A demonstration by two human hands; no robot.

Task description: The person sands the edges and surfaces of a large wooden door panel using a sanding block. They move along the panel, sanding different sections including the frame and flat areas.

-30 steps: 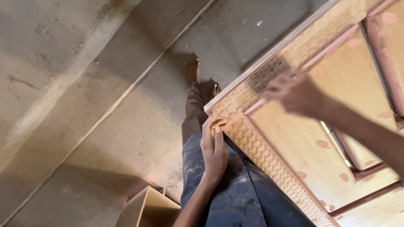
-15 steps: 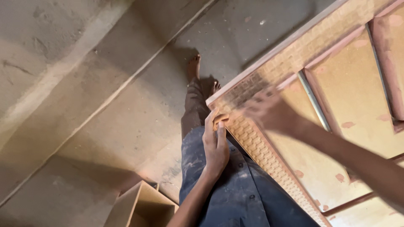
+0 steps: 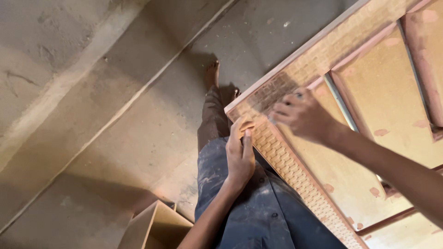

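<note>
- Left hand (image 3: 240, 154) lies at the near corner of the wooden panel (image 3: 383, 97); fingers together and curled over its edge, gripping it, palm side against the dusty blue trousers (image 3: 258, 207).
- Left forearm runs up from the bottom edge of the view, over the lap.
- Right hand (image 3: 302, 115) rests on the upper face of the panel, just beyond the left hand; motion-blurred. Fingers bent and close together, tips pressed to the textured border. Cannot tell whether anything is pinched between them.
- Right forearm enters from the lower right, crossing above the panel's flat inset field.
- Panel: light brown board, tilted, its corner resting against the person's thigh. Woven, basket-like relief strip (image 3: 295, 170) runs along its two visible edges; raised pinkish battens frame the flat fields; pinkish filler spots are scattered across the surface.
- Small open wooden box (image 3: 154, 228) stands on the floor at bottom centre, left of the legs, apart from the hands.
- Bare foot (image 3: 212, 74) shows beyond the knee, on the concrete floor (image 3: 115, 138).
- Floor is grey, dusty, crossed by diagonal bands of light and shadow.
</note>
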